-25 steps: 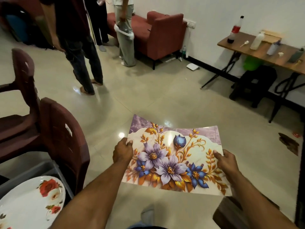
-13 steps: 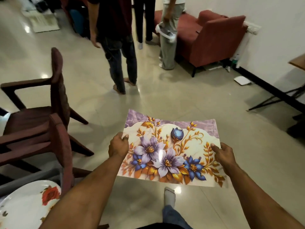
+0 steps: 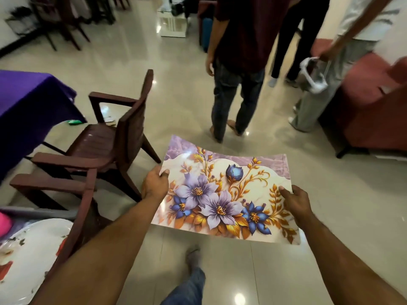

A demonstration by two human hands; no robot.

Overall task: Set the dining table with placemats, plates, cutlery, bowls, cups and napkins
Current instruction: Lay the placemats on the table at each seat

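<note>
A glossy placemat (image 3: pixel 226 192) printed with purple and blue flowers and gold leaves hangs flat above the floor in front of me. My left hand (image 3: pixel 154 186) grips its left edge, thumb on top. Its right edge is pinched by my right hand (image 3: pixel 295 201). A table with a purple cloth (image 3: pixel 28 102) stands at the far left. At the lower left corner lies a white plate (image 3: pixel 26 256) with red flowers, partly hidden by a chair arm.
Two dark brown chairs (image 3: pixel 105 139) stand between me and the purple table. A person in dark trousers (image 3: pixel 235 84) stands just ahead, and another person (image 3: pixel 319 80) holds a white object at the right. A red sofa (image 3: pixel 372 111) fills the right side.
My view has swung left: the wooden side table and sofa have slid right, and the purple table has come into sight. Both hands still hold the placemat the same way.
</note>
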